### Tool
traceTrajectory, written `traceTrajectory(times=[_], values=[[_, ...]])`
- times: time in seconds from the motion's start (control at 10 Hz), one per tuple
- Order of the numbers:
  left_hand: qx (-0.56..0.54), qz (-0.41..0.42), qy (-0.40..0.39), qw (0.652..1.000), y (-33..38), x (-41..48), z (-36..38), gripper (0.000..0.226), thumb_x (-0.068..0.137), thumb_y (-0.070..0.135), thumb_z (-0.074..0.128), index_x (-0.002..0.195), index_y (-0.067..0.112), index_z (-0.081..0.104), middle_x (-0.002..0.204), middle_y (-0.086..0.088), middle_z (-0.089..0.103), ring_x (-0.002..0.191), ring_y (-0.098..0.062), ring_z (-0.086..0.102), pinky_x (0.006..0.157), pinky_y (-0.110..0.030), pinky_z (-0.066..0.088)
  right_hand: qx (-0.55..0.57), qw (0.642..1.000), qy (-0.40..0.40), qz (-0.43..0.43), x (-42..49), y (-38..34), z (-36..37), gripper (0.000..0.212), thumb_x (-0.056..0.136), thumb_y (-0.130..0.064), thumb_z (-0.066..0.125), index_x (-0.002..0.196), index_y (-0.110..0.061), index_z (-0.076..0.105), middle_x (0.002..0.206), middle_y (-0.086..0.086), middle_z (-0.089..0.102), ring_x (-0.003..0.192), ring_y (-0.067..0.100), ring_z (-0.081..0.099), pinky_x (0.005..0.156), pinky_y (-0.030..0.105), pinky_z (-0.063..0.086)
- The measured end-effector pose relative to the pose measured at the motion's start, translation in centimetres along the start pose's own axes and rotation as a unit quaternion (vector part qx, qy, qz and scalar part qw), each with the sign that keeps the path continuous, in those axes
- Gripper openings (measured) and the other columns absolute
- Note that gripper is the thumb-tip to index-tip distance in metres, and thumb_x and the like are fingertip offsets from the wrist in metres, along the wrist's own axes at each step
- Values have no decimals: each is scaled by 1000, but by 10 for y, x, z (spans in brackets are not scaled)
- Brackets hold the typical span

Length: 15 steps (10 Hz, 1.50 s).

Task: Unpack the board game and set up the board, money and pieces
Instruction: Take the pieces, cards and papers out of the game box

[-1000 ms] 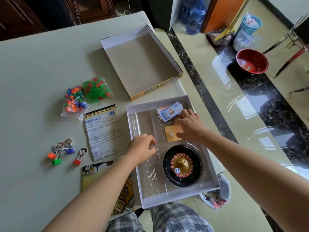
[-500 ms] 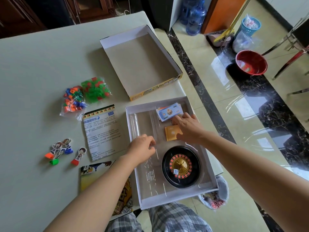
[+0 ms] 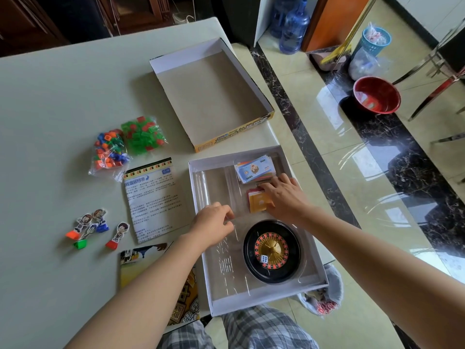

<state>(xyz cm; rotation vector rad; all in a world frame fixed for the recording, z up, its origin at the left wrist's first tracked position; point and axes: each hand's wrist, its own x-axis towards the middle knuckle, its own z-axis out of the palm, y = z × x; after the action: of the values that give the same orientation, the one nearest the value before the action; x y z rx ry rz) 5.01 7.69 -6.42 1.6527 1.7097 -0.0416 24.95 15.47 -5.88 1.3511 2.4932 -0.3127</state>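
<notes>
Cards point(image 3: 258, 205) now show a red edge under the right hand point(image 3: 285, 196), seemingly pinching them; left hand point(image 3: 214, 224) stays curled, resting on the tray point(image 3: 251, 302); removal looks imminent.

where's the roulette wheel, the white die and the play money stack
roulette wheel point(image 3: 270, 244): head view, on its gold centre hub
white die point(image 3: 263, 258): head view, on its top face, inside the wheel
play money point(image 3: 254, 169): head view, on the blue top note of the stack
</notes>
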Motion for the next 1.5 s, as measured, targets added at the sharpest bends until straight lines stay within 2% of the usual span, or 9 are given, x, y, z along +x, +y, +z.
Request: traceTrajectory(times=[0.1, 0.2, 0.4, 0.6, 0.8, 1.0, 1.2, 1.4, 1.5], values=[[3, -1, -1, 1000, 1, 0, 0, 29, 91, 25, 51, 117, 21, 61, 114, 0, 57, 104, -19, 56, 90, -35, 49, -19, 1000, -4, -12, 4, 1, -5, 61, 85, -47, 57, 140, -25, 42, 139, 3, 40, 122, 25, 35, 101, 35, 31], [2, -3, 0, 1000, 1, 0, 0, 29, 91, 25, 51, 118, 21, 61, 115, 0, 57, 104, -19, 56, 90, -34, 49, -26, 1000, 7, -14, 3, 2, -4, 57, 84, -45, 59, 136, -24, 47, 138, 4, 41, 122, 25, 37, 100, 35, 31], [1, -3, -5, 1000, 2, -1, -1, 26, 91, 25, 51, 115, 22, 61, 113, 0, 56, 103, -19, 56, 90, -36, 49, -27, 1000, -10, -2, 5, 2, -6, 66, 81, -54, 60, 137, -22, 42, 139, 6, 38, 122, 25, 35, 100, 35, 30], [-7, -4, -6, 1000, 2, -1, -1, 27, 92, 24, 52, 117, 20, 61, 115, -1, 56, 106, -19, 55, 93, -37, 48, -44, 999, -23, -15, 13, -3, -11, 61, 82, -56, 56, 127, -15, 49, 133, 5, 43, 122, 25, 35, 99, 37, 30], [-10, -4, -8, 1000, 0, 0, 0, 28, 92, 25, 51, 119, 21, 60, 117, 0, 56, 106, -19, 55, 92, -37, 48, 5, 1000, -23, -7, 3, -4, -2, 42, 88, -42, 53, 119, -16, 46, 131, 5, 55, 127, 25, 41, 97, 38, 30], [-16, -4, -7, 1000, 1, 0, -1, 29, 91, 23, 51, 118, 21, 61, 116, -1, 56, 107, -19, 55, 92, -36, 48, -6, 1000, -3, -3, -1, -4, -1, 47, 89, -45, 50, 129, -20, 48, 130, 2, 56, 124, 23, 43, 96, 36, 31], [-20, -1, -10, 1000, 1, 0, -3, 29, 91, 22, 51, 118, 20, 61, 116, -1, 56, 107, -19, 55, 93, -35, 48, 0, 1000, 2, 6, -1, -5, -2, 47, 89, -46, 52, 128, -20, 47, 128, 4, 55, 119, 25, 46, 95, 36, 33], [-18, 2, -8, 1000, 1, -1, -3, 29, 92, 22, 51, 119, 19, 61, 116, -1, 56, 106, -18, 55, 93, -33, 47, -12, 1000, -8, -12, 1, -6, -10, 53, 86, -46, 59, 131, -19, 51, 137, 6, 46, 127, 25, 37, 100, 37, 33], [-14, 4, -10, 1000, 1, -1, -4, 29, 92, 22, 51, 119, 19, 61, 116, -1, 57, 105, -18, 56, 92, -33, 48, -8, 1000, 1, -21, 2, -6, -11, 54, 84, -43, 60, 131, -19, 49, 138, 3, 48, 129, 25, 38, 100, 36, 33]])
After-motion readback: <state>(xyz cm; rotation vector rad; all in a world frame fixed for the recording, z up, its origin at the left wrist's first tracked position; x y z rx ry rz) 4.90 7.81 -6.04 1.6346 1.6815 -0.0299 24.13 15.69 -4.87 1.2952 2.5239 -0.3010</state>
